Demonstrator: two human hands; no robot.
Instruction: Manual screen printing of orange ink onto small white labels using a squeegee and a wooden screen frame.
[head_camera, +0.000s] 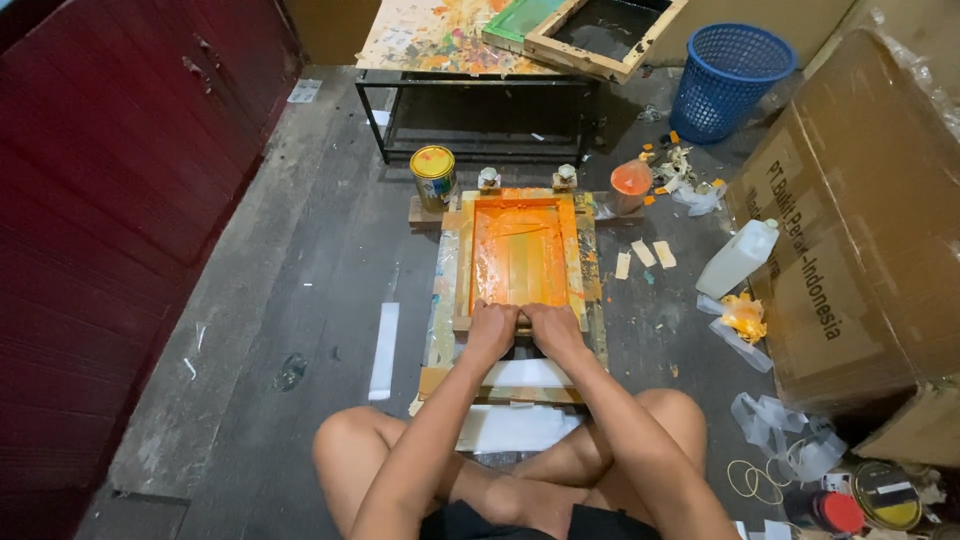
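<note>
Both hands, left hand (490, 330) and right hand (552, 330), have their grip clamped side by side on a squeegee handle (522, 326) at the near edge of the orange-inked screen frame (520, 252) lying on the floor (320, 260), beside a paint can (433, 177).

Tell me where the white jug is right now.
In the head view, the white jug stands on the floor right of the orange screen frame, against the cardboard box.

A single head-worn camera looks steeply down and forward from above the seated person's lap, with the orange screen frame (520, 255) centred close ahead and the blue basket (730, 80) beyond it, upper right.
</note>
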